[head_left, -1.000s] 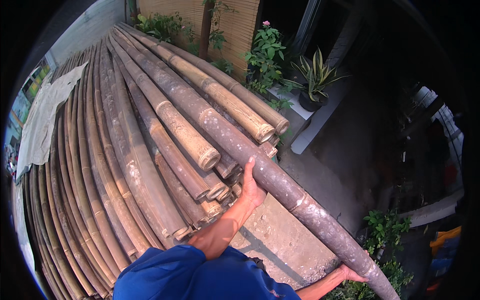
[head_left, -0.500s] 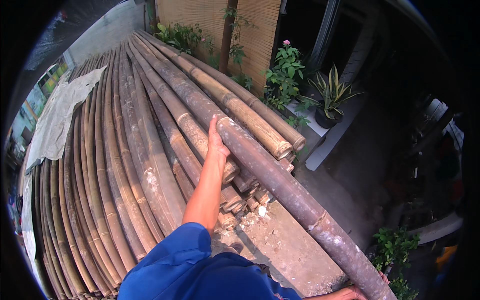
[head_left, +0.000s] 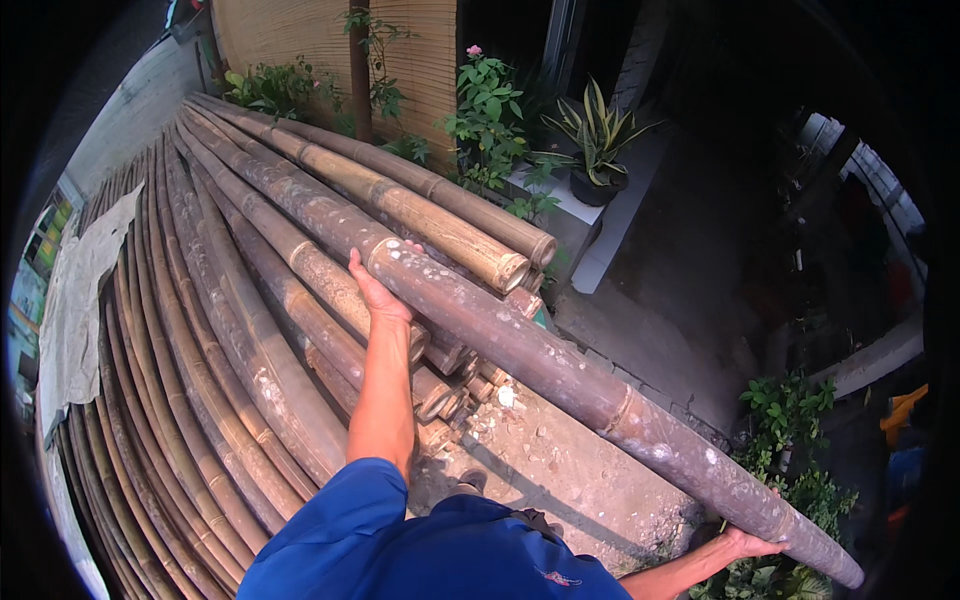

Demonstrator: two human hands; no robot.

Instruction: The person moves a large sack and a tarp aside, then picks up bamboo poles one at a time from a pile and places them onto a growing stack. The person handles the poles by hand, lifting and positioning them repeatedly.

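Note:
A long, thick bamboo pole with brownish skin and pale blotches slants from the far left down to the lower right. My left hand cups it from the near side and below, close to a node; the thumb shows on one side and fingertips on the other. Farther down the pole, by its near end, my right hand grips it from underneath, with part of the fingers hidden behind it. The pole's far part lies along a pile of bamboo poles, while its near part is held out past the pile's cut ends.
A grey sheet covers part of the pile at left. Two lighter poles lie just beyond mine. A potted snake plant stands on a white tiled ledge. Green plants grow at lower right, near rubble-strewn ground.
The view has swung to the right, so the pile sits farther left. The pole's near end and my right hand now show more fully. Both hands keep hold.

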